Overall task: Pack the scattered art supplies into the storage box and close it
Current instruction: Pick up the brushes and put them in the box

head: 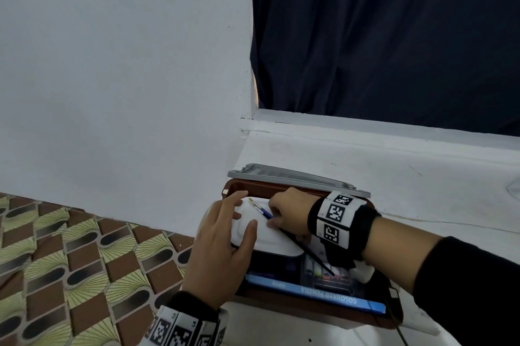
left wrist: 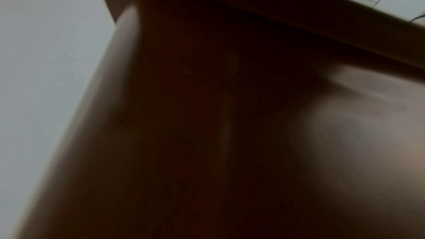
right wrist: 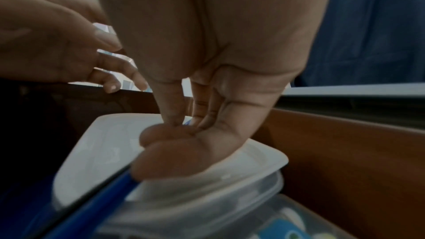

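Observation:
A brown storage box point(head: 281, 186) stands open on a white ledge, its grey lid point(head: 295, 176) lying behind it. Inside is a container with a white lid point(head: 270, 238) point(right wrist: 103, 143), a blue coloured-pencil pack point(head: 323, 293) and a set of paint tubes point(head: 323, 272). My left hand point(head: 225, 233) point(right wrist: 57, 52) rests on the white lid's left end with spread fingers. My right hand point(head: 274, 219) point(right wrist: 179, 124) pinches a blue paintbrush point(head: 260, 209) point(right wrist: 110, 195) lying slantwise across the white lid. The left wrist view is dark and shows only the box wall point(left wrist: 207, 115) up close.
A patterned brown and green mat point(head: 70, 275) covers the floor to the left. A white wall rises behind it and a dark curtain point(head: 394, 36) hangs at the back right. The white ledge point(head: 394, 176) runs right of the box. A black cable point(head: 399, 331) trails by the box's front right corner.

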Demonstrator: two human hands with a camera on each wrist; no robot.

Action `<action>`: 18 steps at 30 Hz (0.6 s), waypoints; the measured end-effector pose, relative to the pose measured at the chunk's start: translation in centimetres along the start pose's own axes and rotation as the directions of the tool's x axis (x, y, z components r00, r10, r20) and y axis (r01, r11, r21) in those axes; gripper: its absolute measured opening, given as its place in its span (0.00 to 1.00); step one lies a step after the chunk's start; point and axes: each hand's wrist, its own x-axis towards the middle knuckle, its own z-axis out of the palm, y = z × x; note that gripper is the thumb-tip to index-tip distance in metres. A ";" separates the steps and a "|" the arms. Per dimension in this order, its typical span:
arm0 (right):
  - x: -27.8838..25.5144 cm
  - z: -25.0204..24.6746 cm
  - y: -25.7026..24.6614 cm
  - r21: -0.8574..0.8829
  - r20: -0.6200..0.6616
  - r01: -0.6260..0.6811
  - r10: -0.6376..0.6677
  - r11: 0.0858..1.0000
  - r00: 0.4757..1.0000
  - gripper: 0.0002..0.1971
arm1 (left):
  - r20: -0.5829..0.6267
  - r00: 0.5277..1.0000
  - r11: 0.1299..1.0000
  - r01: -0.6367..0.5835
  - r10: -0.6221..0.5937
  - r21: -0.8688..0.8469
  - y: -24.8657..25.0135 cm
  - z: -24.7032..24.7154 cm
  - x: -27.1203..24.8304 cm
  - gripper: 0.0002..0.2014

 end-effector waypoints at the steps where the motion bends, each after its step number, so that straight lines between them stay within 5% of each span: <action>1: 0.2 0.0 -0.1 0.023 -0.008 0.010 -0.010 1.000 1.000 0.14 | -0.006 1.000 1.000 0.001 -0.001 -0.007 0.0 0.0 0.0 0.20; 18: 0.9 -0.1 -0.9 0.061 -0.081 0.034 -0.029 0.998 0.996 0.15 | -0.044 0.999 1.000 -0.022 0.021 -0.017 -0.4 0.0 0.0 0.14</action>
